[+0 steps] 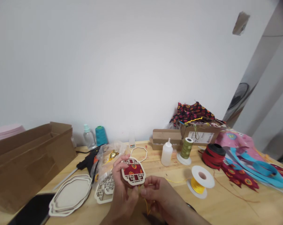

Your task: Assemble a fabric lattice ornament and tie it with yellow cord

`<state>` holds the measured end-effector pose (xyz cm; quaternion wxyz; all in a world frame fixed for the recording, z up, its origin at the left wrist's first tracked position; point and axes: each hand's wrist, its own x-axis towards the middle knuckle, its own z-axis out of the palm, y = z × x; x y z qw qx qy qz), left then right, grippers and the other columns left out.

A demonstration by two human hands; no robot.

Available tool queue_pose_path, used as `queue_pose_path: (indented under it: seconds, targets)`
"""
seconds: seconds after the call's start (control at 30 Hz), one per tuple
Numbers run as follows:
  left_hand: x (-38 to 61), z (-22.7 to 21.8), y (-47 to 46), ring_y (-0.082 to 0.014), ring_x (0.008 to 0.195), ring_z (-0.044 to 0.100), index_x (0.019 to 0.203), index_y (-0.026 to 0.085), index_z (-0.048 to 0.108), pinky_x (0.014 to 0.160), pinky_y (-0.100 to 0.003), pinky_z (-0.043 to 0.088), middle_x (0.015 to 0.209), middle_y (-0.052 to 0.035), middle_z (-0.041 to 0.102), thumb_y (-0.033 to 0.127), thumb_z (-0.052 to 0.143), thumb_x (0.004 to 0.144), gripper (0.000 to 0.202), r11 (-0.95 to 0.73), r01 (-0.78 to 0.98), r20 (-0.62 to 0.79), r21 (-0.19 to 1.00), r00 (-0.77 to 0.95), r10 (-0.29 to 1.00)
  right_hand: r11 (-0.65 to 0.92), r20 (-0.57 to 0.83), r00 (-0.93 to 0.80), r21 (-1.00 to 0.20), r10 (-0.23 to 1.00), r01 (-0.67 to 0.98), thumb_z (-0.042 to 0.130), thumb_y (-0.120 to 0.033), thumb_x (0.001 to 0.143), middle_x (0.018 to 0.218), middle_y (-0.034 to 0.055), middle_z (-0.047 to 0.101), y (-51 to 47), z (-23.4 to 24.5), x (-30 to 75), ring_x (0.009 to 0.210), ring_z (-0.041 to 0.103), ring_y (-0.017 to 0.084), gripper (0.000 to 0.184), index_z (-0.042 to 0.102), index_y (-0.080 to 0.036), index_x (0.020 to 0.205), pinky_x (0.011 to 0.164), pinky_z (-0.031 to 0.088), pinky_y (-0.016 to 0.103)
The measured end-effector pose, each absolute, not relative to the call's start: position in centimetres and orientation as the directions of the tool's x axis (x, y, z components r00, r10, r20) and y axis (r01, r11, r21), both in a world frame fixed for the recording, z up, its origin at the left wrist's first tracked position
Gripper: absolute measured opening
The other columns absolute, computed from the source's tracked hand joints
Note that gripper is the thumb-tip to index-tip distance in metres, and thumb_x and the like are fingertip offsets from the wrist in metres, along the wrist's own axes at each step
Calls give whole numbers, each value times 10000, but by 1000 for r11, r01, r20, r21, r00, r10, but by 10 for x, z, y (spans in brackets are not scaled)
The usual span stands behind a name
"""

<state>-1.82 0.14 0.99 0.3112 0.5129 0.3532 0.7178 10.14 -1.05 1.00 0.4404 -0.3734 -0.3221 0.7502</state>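
My left hand [123,187] grips a small scalloped ornament [133,171], a pale wooden lattice frame over red patterned fabric, tilted toward me above the table. At its lower edge, my right hand [156,192] is closed with thumb and forefinger pinching a yellow cord [146,204], which hangs down below the ornament. The fingertips of both hands nearly meet there. To the right stands a white spool of yellow cord [197,186], with a strand running from it toward my right hand. Cut lattice frames [101,193] lie just left of my left hand.
Stacked scalloped wooden pieces [71,195] and a dark glue gun [87,161] lie left, beside a long cardboard box [31,159]. A white squeeze bottle [167,154], green cord spool [186,149] and red ribbon roll [213,156] stand at the right. Blue ribbon [258,168] lies farther right.
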Motion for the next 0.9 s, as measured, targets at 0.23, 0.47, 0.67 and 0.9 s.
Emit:
queue_pose_path:
  seconds: [0.23, 0.47, 0.67, 0.9]
  targets:
    - [-22, 3, 4, -280, 1154, 335, 965, 272, 438, 937, -463, 287, 1150, -60, 396, 71, 603, 555, 486, -665, 36, 662, 746, -145, 735, -353, -287, -213, -832, 934, -428, 830, -314, 307, 358, -86, 491, -9, 13, 97, 287, 338, -1, 446, 494, -141, 544, 315, 223, 133]
    - [-22, 7, 2, -283, 1140, 356, 958, 278, 442, 921, -473, 307, 1133, -58, 413, 65, 585, 557, 476, -663, 84, 668, 744, -116, 735, -356, -300, -192, -793, 934, -494, 831, -323, 317, 389, -55, 538, -8, 1, 92, 311, 425, 34, 429, 518, -133, 541, 330, 278, 145]
    - [-22, 6, 4, -284, 1157, 329, 964, 262, 409, 947, -490, 261, 1146, -76, 385, 61, 550, 579, 457, -655, 117, 666, 746, -127, 735, -440, -246, -383, -679, 891, -588, 825, -217, 425, 573, 13, 642, -12, 5, 99, 492, 585, 106, 363, 602, -105, 688, 480, 444, 219]
    - [-23, 3, 4, -275, 1159, 306, 1007, 273, 356, 924, -443, 279, 1169, -75, 343, 64, 517, 602, 483, -679, 196, 696, 707, -28, 717, -446, -275, -359, -672, 892, -592, 826, -208, 431, 512, -1, 628, -12, 0, 98, 429, 560, 78, 338, 580, -105, 638, 411, 409, 167]
